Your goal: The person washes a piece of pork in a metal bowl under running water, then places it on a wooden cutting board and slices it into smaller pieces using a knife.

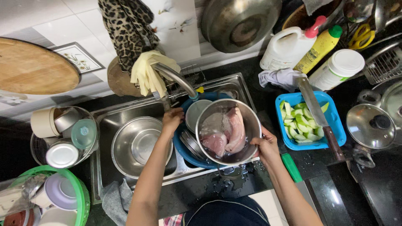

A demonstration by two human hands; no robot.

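My right hand (264,147) grips the right rim of a steel bowl (251,121) held over the sink. Inside the bowl lie pieces of raw pink meat (228,136) in a little water. My left hand (171,119) is just left of the bowl, under the curved tap (176,77), fingers curled near the spout; whether it touches the bowl or holds anything is hidden. Under the bowl sits a blue basin (184,152) with a white dish (194,111) and other dishes in it.
A large empty steel bowl (140,144) fills the left sink. A blue basket of cut green vegetable (333,113) with a knife (318,115) across it stands to the right. Bottles, a white tub, pot lids, cups and a green basket (77,188) crowd the counter.
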